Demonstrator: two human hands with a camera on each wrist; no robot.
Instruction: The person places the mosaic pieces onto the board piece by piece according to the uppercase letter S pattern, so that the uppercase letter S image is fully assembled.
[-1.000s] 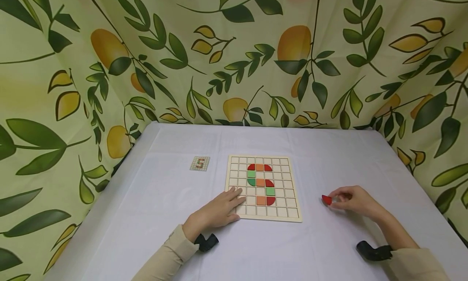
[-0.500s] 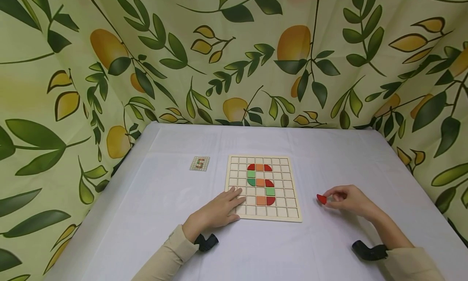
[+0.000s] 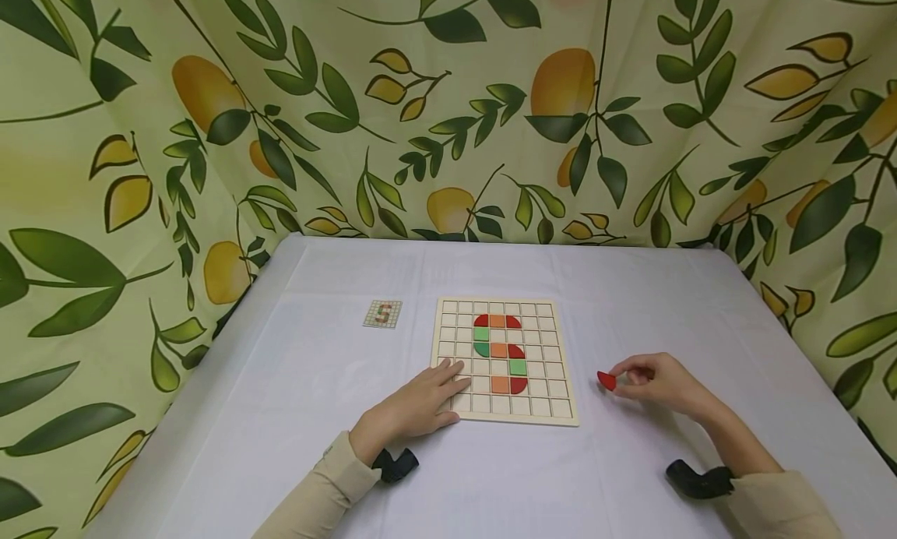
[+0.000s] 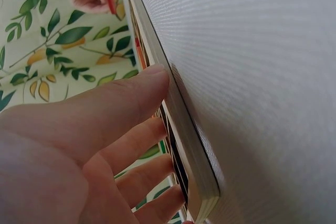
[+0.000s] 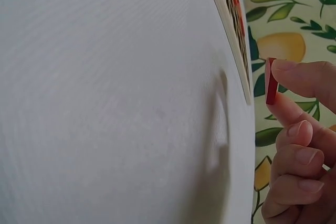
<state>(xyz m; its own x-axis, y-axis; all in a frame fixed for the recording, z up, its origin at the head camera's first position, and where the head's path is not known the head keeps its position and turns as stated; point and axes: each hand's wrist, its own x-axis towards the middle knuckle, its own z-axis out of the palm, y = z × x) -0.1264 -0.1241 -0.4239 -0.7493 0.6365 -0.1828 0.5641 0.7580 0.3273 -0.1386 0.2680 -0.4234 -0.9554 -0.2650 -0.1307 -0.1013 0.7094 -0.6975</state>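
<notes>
A wooden grid board lies on the table with red, orange and green tiles set in an S shape. My left hand rests on the board's lower left corner, fingers spread over the squares and thumb at the near edge; the left wrist view shows the thumb against the rim. Right of the board, my right hand pinches a red quarter-round tile between thumb and index finger, above the cloth. Seen edge-on in the right wrist view, the red tile is apart from the board, other fingers curled below.
A small pattern card showing an S on a grid lies left of the board's far corner. White cloth covers the table, and a leaf-print curtain hangs behind and at both sides.
My right hand has moved left toward the board, carrying the red tile with it. The left hand and the tiles on the board have stayed in place.
</notes>
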